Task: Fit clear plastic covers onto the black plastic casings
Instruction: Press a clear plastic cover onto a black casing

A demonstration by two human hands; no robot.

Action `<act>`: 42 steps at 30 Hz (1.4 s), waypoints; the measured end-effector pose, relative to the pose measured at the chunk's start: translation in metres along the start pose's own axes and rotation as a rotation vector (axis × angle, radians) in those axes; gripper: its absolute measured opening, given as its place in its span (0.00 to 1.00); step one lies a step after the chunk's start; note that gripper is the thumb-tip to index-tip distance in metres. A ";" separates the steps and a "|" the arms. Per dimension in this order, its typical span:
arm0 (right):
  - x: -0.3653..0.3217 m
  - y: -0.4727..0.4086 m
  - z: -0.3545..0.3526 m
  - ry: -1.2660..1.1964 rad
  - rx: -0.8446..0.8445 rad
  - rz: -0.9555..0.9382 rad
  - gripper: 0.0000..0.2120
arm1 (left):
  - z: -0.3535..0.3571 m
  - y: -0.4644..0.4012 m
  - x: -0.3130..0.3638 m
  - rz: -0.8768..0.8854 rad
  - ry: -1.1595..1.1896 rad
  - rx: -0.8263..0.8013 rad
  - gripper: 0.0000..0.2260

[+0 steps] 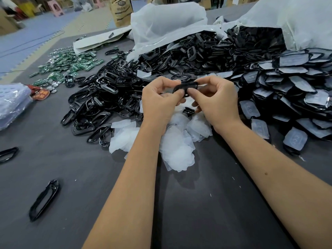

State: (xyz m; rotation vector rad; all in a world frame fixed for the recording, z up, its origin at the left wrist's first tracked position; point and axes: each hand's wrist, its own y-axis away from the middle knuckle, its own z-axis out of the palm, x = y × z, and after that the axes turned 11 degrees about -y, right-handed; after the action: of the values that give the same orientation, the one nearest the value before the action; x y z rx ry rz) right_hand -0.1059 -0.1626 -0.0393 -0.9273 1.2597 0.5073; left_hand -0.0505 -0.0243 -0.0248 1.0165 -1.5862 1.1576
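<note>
**Mind the seating: casing held up between both hands**

Your biggest risk, as I judge it, is a cover that goes on skewed. You hold the black casing point(186, 86) in the air above the pile of clear covers point(177, 141), at the centre of the frame, and your own fingers hide most of its face. If you press one edge home while the other rides high, the thin plastic could crease or spring off and drop into the loose heap of empty black casings point(107, 97) at centre left, where it would be hard to find again. A slip could also send the piece into the stack of finished casings point(291, 90) at the right of the frame and mix it with done work.

Your left hand point(159, 99) pinches the casing's near end, thumb on top, fingers curled under. Your right hand point(215, 101) grasps the other end the same way, thumb pressed on the rim. Neither hand is slack. Whether a clear cover already lies on the casing cannot be told; the fingers hide it
</note>
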 end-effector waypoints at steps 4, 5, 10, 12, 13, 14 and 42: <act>-0.001 -0.001 -0.001 0.332 0.049 -0.145 0.06 | -0.007 -0.005 0.003 -0.047 0.102 0.182 0.11; 0.000 -0.001 -0.001 0.412 -0.004 -0.149 0.08 | -0.010 -0.006 0.003 -0.066 0.144 0.221 0.11; 0.002 0.001 0.010 0.781 -0.254 -0.149 0.24 | -0.012 -0.006 0.004 -0.106 0.200 0.298 0.11; 0.003 0.002 0.011 0.758 -0.275 -0.157 0.24 | -0.011 -0.006 0.004 -0.123 0.195 0.295 0.10; 0.003 0.003 0.010 0.723 -0.261 -0.153 0.22 | -0.011 -0.006 0.004 -0.133 0.193 0.289 0.10; 0.003 0.003 0.009 0.683 -0.233 -0.155 0.19 | -0.010 -0.006 0.003 -0.141 0.190 0.283 0.09; -0.005 0.000 -0.005 -0.419 -0.091 0.058 0.03 | -0.001 -0.004 -0.004 -0.101 0.090 0.035 0.13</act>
State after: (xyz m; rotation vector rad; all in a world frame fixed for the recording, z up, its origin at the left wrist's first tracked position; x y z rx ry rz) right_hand -0.1103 -0.1660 -0.0349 -0.8090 0.8903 0.7662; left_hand -0.0455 -0.0241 -0.0280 1.0409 -1.4331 1.1494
